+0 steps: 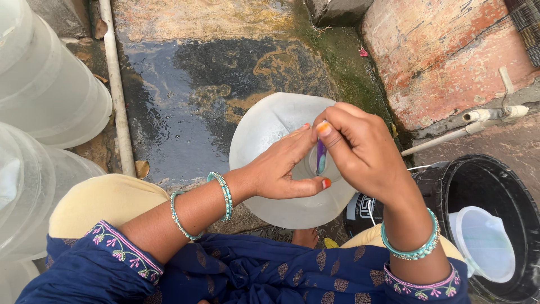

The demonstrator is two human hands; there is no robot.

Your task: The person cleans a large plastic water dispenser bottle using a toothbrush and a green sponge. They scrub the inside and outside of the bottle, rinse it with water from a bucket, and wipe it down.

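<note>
My left hand (284, 169) curls around the neck of the large translucent water jug (264, 129) standing on the wet ground between my knees. My right hand (360, 149) pinches a purple brush handle (321, 155), pushed down into the jug's mouth. A black bucket (444, 186) sits right.

I see an outdoor household washing yard: wet, algae-stained concrete floor (185, 95) beyond my grip, a weathered brick wall (444, 56) with a tap pipe (478, 121) right of it.
</note>
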